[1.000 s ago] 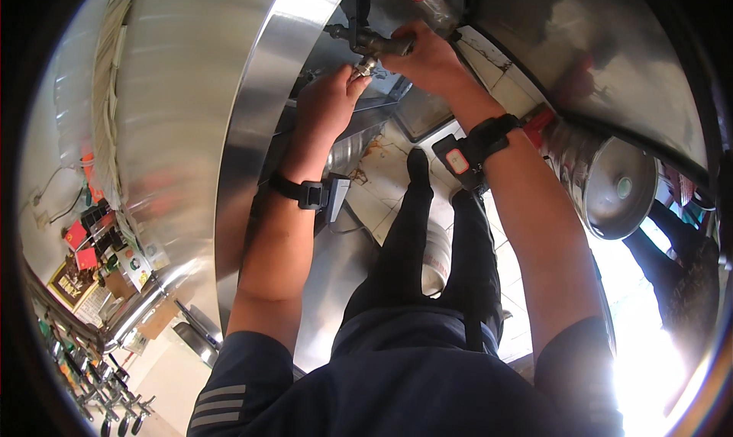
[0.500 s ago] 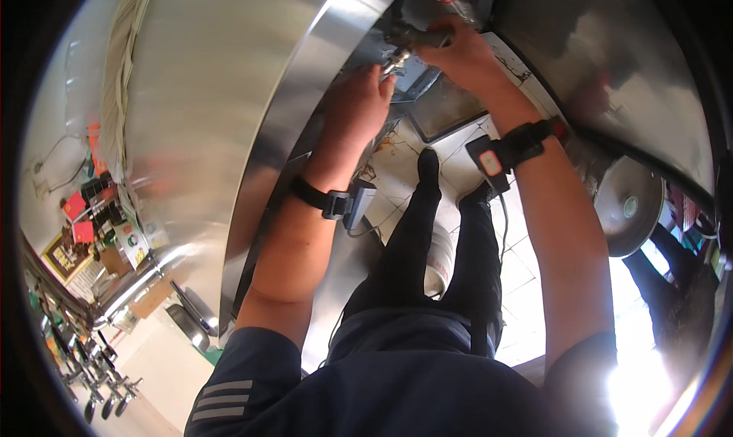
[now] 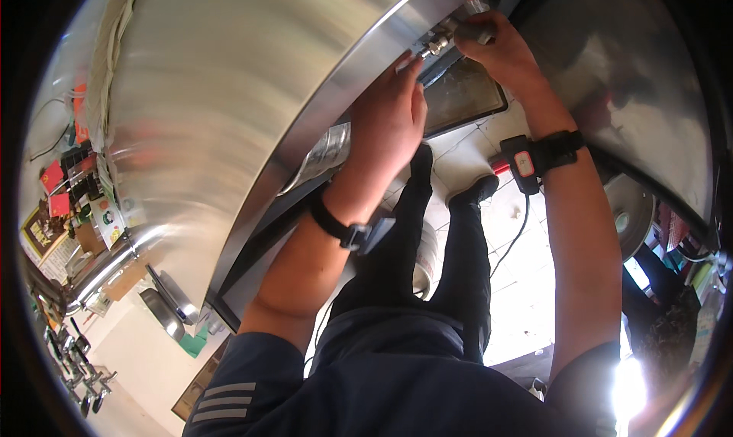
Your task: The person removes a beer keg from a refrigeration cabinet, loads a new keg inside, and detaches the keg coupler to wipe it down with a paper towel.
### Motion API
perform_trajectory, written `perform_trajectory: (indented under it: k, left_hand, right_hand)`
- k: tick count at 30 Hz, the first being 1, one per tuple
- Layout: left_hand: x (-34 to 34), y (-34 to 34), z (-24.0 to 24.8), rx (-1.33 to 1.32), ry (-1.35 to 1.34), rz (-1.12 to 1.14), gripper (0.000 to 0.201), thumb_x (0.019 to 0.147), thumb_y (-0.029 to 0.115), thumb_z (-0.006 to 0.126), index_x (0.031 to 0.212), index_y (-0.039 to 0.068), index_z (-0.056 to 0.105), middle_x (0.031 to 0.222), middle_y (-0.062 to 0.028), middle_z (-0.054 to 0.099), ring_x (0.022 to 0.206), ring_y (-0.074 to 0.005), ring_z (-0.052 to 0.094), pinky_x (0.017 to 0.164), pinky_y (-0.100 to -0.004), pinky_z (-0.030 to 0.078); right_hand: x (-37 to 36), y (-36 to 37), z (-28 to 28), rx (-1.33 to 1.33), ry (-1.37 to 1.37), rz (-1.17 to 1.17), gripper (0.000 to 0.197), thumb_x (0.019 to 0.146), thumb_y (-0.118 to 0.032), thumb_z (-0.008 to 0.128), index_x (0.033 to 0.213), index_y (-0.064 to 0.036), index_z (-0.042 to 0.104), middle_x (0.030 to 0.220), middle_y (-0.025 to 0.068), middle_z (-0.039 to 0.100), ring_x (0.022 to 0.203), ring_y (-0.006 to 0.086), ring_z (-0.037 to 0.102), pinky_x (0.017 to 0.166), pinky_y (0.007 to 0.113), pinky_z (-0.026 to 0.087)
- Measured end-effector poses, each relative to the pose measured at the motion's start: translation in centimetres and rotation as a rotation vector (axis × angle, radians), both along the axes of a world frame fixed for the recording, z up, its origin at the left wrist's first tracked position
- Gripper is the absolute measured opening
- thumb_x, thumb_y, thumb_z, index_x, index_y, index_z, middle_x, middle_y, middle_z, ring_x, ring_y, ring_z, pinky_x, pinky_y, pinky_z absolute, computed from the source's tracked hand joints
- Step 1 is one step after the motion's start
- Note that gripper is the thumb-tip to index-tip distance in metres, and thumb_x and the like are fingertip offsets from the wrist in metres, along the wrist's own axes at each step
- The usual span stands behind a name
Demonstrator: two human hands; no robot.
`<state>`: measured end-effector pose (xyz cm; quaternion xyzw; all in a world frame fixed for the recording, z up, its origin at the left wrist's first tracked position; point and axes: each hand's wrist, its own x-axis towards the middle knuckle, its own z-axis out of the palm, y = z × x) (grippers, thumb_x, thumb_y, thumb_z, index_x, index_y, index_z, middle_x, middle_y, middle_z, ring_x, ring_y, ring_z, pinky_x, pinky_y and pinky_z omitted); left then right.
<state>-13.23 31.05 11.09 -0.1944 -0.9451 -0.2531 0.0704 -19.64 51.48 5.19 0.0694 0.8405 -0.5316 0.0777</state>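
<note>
Under the steel counter's edge, a small shiny metal pipe fitting (image 3: 437,46) lies between my two hands. My left hand (image 3: 391,115) has its fingertips closed at the fitting's near end; the thumb side faces right, and the finger undersides are hidden. My right hand (image 3: 505,55) is wrapped round a dark grey cylindrical piece (image 3: 476,32), like a thick hose end or handle, at the fitting's far end. Whether the grey piece and the fitting are joined cannot be made out.
A broad steel counter (image 3: 252,78) bends across the left. Another steel panel (image 3: 611,63) stands at right. Below my hands are a dark-rimmed tray (image 3: 466,97) and white floor tiles (image 3: 519,246). A clear bottle (image 3: 477,3) stands beyond my right hand; a large round metal lid (image 3: 630,216) leans at right.
Both hands have shifted right in the picture, with the fitting and grey piece still between them. The counter edge now covers more of the space beneath, and my right foot has turned.
</note>
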Motion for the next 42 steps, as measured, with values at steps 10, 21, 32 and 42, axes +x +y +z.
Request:
perform_trajectory:
  k: [10, 21, 32, 42]
  left_hand:
    - [8.4, -0.8, -3.8, 0.346, -0.33, 0.049, 0.02, 0.081, -0.001, 0.057, 0.099, 0.004, 0.062, 0.1, -0.0119, 0.065, 0.091, -0.0306, 0.062, 0.082, -0.0363, 0.048]
    - [1.2, 0.4, -8.1, 1.801, -0.935, 0.439, 0.041, 0.092, 0.027, 0.055, 0.124, 0.003, 0.05, 0.128, -0.0125, 0.054, 0.12, -0.0257, 0.049, 0.106, -0.0399, 0.034]
    - [-2.4, 1.7, -7.8, 2.297, -1.0, 0.106, 0.044, 0.092, 0.033, 0.051, 0.124, 0.003, 0.052, 0.129, -0.0105, 0.054, 0.121, -0.0269, 0.047, 0.111, -0.0453, 0.026]
    - [-5.6, 1.7, -10.1, 2.153, -0.993, 0.273, 0.019, 0.082, 0.01, 0.07, 0.099, 0.006, 0.063, 0.097, -0.0038, 0.065, 0.094, -0.017, 0.061, 0.088, -0.0337, 0.049]
  right_hand:
    - [-1.1, 0.8, 0.2, -0.154, -0.016, 0.055, 0.059, 0.07, -0.033, 0.075, 0.117, -0.005, 0.056, 0.104, 0.0098, 0.062, 0.094, 0.0186, 0.058, 0.084, 0.031, 0.044]
    - [-1.6, 0.4, 1.0, -0.388, -0.163, 0.132, 0.053, 0.075, -0.03, 0.075, 0.115, -0.0031, 0.053, 0.102, 0.0077, 0.06, 0.095, 0.0158, 0.057, 0.084, 0.03, 0.046]
    - [-0.8, 0.2, 1.7, -0.374, -0.143, 0.17, 0.041, 0.08, -0.024, 0.068, 0.111, -0.0033, 0.051, 0.098, 0.0056, 0.061, 0.093, 0.0143, 0.058, 0.089, 0.03, 0.045]
    - [-0.7, 0.0, 2.3, -0.362, -0.168, 0.176, 0.046, 0.079, -0.027, 0.07, 0.112, -0.0024, 0.049, 0.095, 0.0053, 0.061, 0.092, 0.0139, 0.058, 0.089, 0.03, 0.044]
